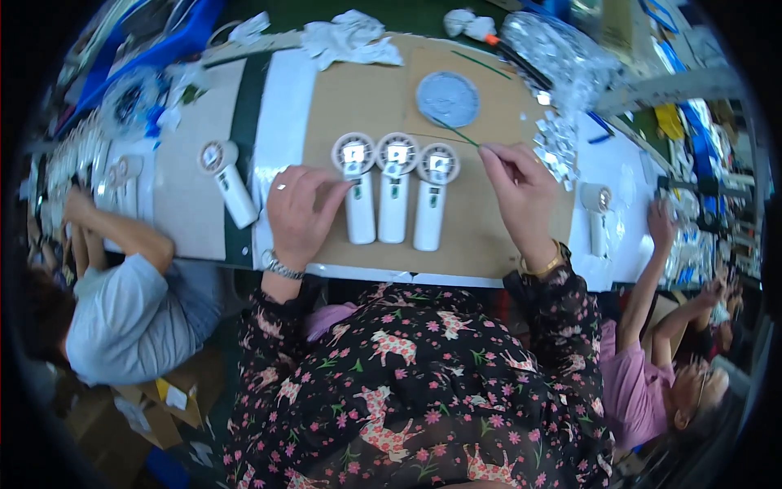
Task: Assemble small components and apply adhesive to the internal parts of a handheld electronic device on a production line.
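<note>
Three white hand-held fans lie side by side in front of me: a left fan (361, 213), a middle fan (393, 210) and a right fan (428, 213). Their round heads point away from me. My left hand (300, 213) is beside the left fan, thumb and fingertips brought together at its neck. Between the thumb and fingers of my right hand (521, 191) is a thin green stick (458, 133). Its far end reaches the near edge of a round dish (447, 99) with a grey surface.
Cardboard (489, 236) covers the table under the fans. Small clear pieces (556, 147) lie at the right, below a plastic bag (562, 57). Another green stick (481, 63) and crumpled white cloth (350, 39) lie farther back. Single fans lie at left (232, 187) and right (599, 216), near co-workers.
</note>
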The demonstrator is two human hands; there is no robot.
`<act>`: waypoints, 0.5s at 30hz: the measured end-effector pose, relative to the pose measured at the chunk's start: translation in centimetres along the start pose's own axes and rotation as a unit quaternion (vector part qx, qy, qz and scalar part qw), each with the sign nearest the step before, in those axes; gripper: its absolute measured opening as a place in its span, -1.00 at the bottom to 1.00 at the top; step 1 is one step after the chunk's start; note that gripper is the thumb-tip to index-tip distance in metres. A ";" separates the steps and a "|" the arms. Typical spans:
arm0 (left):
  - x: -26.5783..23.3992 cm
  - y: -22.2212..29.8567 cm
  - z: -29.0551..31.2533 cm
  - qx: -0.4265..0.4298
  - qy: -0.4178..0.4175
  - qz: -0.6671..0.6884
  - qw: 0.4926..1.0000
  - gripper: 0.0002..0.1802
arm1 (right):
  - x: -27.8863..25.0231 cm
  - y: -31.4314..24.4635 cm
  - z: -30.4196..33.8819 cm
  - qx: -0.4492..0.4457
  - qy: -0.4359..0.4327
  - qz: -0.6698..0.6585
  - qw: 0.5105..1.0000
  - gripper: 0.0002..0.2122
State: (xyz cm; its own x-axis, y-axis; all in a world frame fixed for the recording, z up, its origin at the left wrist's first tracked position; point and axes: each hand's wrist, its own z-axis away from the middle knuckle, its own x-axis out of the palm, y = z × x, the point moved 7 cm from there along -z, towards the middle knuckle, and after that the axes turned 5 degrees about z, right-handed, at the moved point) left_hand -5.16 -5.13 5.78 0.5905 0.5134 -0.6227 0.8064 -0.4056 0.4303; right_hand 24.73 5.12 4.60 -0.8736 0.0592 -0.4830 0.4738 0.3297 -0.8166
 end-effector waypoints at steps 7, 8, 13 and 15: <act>2.5 2.5 -1.4 -0.009 -0.003 0.019 1.000 -0.71 | -1.9 2.4 -4.3 -0.271 -0.032 0.274 0.922 -0.91; 2.9 2.8 -1.7 -0.005 -0.001 0.016 1.000 -0.72 | -3.0 3.4 -4.9 -0.264 -0.028 0.282 0.922 -0.91; 2.9 4.1 -2.6 0.017 -0.005 0.017 1.000 -0.74 | -11.2 7.6 -8.2 -0.134 0.100 0.241 0.956 -0.87; 3.5 5.0 -3.0 0.028 -0.003 0.017 0.999 -0.74 | -12.5 8.7 -9.8 -0.093 0.085 0.261 0.957 -0.86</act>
State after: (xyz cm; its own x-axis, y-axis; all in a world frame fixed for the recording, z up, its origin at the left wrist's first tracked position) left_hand 1.03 -3.10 7.76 0.6166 0.4945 -0.6126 0.7832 -0.4636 0.4142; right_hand 38.71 16.47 6.63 -0.5365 0.4093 -0.7380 0.8365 0.3737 -0.4008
